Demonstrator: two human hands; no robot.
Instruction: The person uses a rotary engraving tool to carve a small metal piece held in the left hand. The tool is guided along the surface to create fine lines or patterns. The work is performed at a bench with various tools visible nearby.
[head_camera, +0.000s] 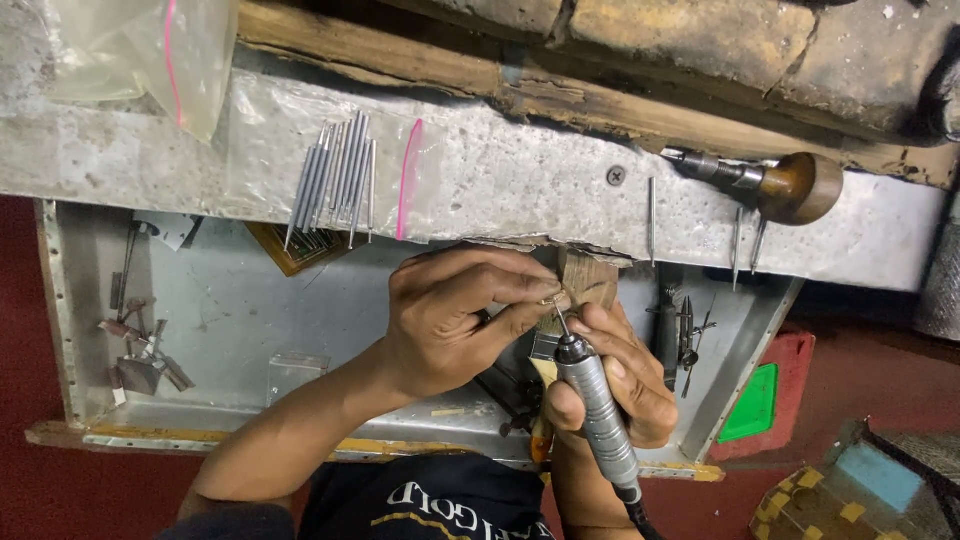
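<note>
My left hand (455, 315) pinches a small metal ring (553, 298) between thumb and forefinger, pressed against a worn wooden bench peg (590, 277). My right hand (625, 375) grips a grey rotary handpiece (600, 415) like a pen. Its thin bur tip touches the ring. A black cable runs from the handpiece's lower end out of the frame's bottom edge.
On the metal-clad bench top (520, 180) lie a clear bag with several steel burs (335, 180), loose burs (650, 215) and a wooden-handled graver (770, 185). Below is a metal catch tray (220, 310) with scraps and small tools. A green and red box (755, 400) sits right.
</note>
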